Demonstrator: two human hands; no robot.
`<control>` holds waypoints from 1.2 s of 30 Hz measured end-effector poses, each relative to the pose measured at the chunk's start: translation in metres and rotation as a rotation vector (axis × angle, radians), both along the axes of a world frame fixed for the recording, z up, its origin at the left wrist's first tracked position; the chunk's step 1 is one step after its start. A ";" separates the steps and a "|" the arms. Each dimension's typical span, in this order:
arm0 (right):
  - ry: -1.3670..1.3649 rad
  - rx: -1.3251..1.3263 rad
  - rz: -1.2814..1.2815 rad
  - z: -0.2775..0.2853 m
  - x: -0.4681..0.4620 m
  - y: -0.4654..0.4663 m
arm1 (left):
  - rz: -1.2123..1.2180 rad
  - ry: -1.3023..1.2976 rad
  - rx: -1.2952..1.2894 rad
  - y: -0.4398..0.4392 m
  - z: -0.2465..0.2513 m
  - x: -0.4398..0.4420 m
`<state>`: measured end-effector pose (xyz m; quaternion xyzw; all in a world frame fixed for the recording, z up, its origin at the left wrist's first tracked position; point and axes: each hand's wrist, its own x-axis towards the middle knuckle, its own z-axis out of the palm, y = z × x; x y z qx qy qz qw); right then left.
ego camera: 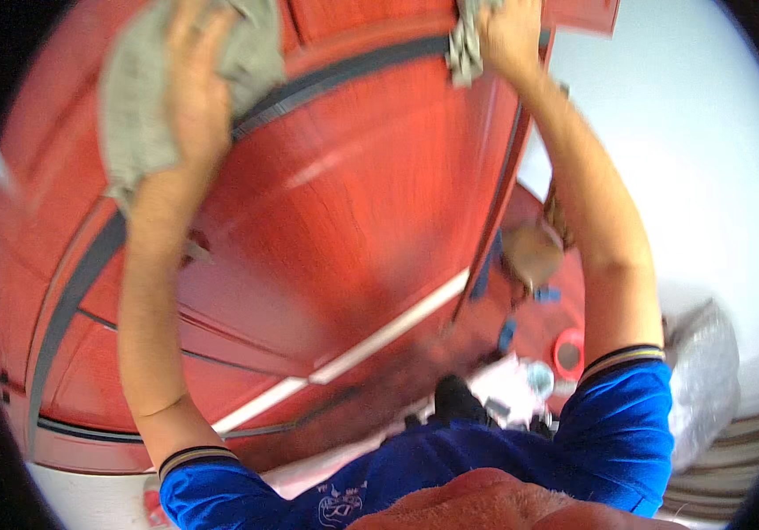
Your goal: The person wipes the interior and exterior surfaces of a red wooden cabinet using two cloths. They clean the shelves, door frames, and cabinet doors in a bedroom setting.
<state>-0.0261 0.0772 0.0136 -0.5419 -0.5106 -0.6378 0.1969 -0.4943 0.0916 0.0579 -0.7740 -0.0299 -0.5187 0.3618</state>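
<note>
At the upper left, my left hand (200, 93) lies over a grey-green cloth (134, 106) spread against a glossy red wooden cabinet (353, 192). My right hand (512, 33), at the top near the cabinet's right edge, holds a bunched grey cloth (465, 50). Between the two hands a dark curved-looking band (353, 69) runs across the red panels. The left hand is blurred, and its fingertips reach the picture's top edge.
A pale wall (697, 172) stands to the right. Below are a brown stool-like object (533, 255), a round red item (569, 353) and blue things on the reddish floor. A plastic-wrapped bundle (704, 377) sits at the lower right.
</note>
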 end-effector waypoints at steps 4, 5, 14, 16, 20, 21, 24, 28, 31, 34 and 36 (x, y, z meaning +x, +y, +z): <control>0.194 0.158 0.438 0.011 -0.053 0.000 | 0.250 -0.047 0.079 -0.050 0.012 -0.014; 0.360 0.111 0.484 0.002 -0.054 -0.002 | 0.209 -0.040 0.083 -0.050 0.003 -0.010; 0.369 0.247 0.462 -0.001 -0.031 -0.008 | -0.023 0.040 0.010 -0.062 0.049 0.131; 0.401 0.192 0.543 -0.001 -0.046 -0.009 | -0.014 0.030 -0.104 -0.063 0.056 0.155; 0.462 0.154 0.501 0.001 -0.058 -0.009 | 0.184 -0.049 -0.053 -0.041 0.055 0.181; 0.467 0.126 0.486 0.004 -0.054 -0.011 | 0.189 -0.039 -0.126 -0.046 0.058 0.187; 0.425 0.175 0.463 0.005 -0.048 -0.011 | 0.163 -0.008 -0.210 -0.040 0.060 0.197; 0.403 0.189 0.577 0.010 -0.047 -0.012 | 0.024 -0.051 -0.217 -0.030 0.050 0.210; 0.329 0.177 0.458 0.010 -0.040 -0.012 | 0.104 -0.027 -0.208 -0.037 0.053 0.215; 0.368 0.121 0.450 0.011 -0.043 -0.011 | 0.162 0.009 -0.026 -0.013 0.042 0.215; 0.365 0.119 0.429 0.013 -0.048 -0.014 | 0.054 -0.018 -0.026 -0.001 0.041 0.217</control>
